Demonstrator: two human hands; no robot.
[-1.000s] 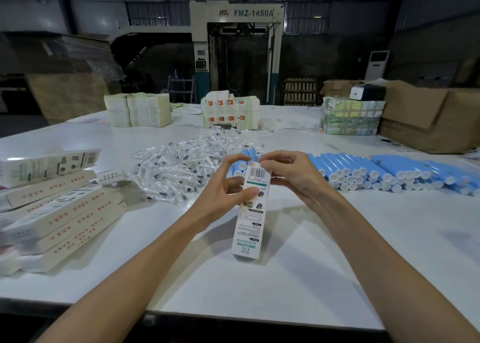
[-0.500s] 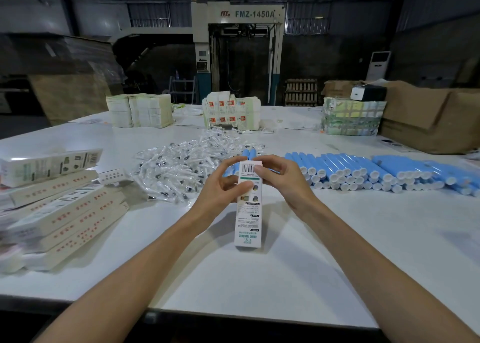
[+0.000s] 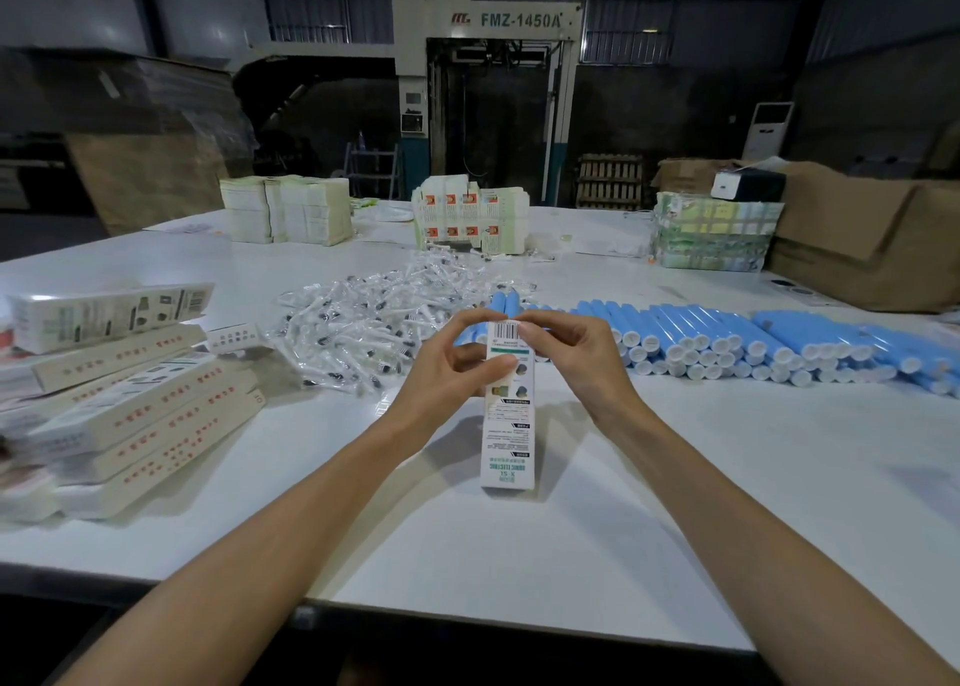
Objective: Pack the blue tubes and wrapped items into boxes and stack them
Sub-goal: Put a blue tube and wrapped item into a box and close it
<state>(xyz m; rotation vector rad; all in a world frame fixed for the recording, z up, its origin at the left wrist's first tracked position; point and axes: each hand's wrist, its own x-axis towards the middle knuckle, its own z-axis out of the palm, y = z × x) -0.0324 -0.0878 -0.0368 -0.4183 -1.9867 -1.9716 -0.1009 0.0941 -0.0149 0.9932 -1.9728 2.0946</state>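
Factory packing floor: big FMZ-1450A machine [image 3: 485, 98], corrugated cartons [image 3: 862, 238], bulk product piled on white worktable [image 3: 675, 503].

Head-worn camera looks forward and down, close over the white table [image 3: 675, 503], toward a far machine [image 3: 488, 88].
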